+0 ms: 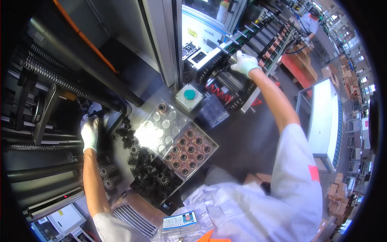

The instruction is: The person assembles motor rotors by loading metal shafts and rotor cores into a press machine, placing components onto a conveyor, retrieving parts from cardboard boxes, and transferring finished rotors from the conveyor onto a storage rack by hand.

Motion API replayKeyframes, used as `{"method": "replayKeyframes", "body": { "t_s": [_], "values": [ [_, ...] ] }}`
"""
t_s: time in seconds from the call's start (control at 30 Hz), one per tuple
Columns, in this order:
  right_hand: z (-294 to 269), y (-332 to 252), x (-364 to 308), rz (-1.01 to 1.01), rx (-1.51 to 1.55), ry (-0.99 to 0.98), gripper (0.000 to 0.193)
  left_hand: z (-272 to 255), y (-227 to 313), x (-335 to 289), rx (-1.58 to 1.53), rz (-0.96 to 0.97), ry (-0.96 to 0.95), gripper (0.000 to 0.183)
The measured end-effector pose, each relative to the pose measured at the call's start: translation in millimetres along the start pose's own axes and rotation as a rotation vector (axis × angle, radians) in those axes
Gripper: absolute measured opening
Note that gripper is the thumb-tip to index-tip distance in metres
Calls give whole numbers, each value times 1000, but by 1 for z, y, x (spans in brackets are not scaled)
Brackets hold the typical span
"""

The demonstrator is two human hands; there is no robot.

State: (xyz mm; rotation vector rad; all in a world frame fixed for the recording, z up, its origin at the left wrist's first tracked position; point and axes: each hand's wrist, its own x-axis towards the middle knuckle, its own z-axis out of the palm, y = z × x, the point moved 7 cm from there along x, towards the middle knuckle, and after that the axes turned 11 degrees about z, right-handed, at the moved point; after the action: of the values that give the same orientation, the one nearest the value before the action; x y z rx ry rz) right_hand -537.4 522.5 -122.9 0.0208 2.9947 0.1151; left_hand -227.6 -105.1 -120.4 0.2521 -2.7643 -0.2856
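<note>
My left hand [89,135], in a white glove, reaches into the machine at the left. Its fingers are curled beside a grey metal piece [95,108], and what they hold is hidden. Up at the roller line, my gloved right hand [245,64] closes on the end of a grey cylindrical part [233,59]. Between my arms lies a clear plastic tray [217,145] with several copper-coloured ring parts [190,148] in its pockets. Another clear tray section [163,125] adjoins it, mostly bare and holding one such ring. Dark toothed discs [162,178] are piled to their left.
A box with a green push button [189,94] stands beyond the trays, by an upright metal post [167,44]. Long springs [60,76] and bars frame the machine. A white conveyor [322,121] lies at the right, and another person [309,23] works at the far right.
</note>
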Motion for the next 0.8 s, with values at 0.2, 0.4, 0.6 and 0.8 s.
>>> {"method": "replayKeyframes", "body": {
  "t_s": [0.2,0.4,0.6,0.8],
  "values": [
    [-53,-27,-83,-384,300,459,56,3,35,-33,299,133,92,40],
    [-37,-163,-265,-932,547,98,36,9,31,-23,375,221,-85,40],
    [13,-350,-338,-1214,508,86,41,-31,36,-61,215,45,-21,46],
    [29,-435,-329,-1109,190,57,30,-179,-43,-323,219,-607,159,38]
  ]
}}
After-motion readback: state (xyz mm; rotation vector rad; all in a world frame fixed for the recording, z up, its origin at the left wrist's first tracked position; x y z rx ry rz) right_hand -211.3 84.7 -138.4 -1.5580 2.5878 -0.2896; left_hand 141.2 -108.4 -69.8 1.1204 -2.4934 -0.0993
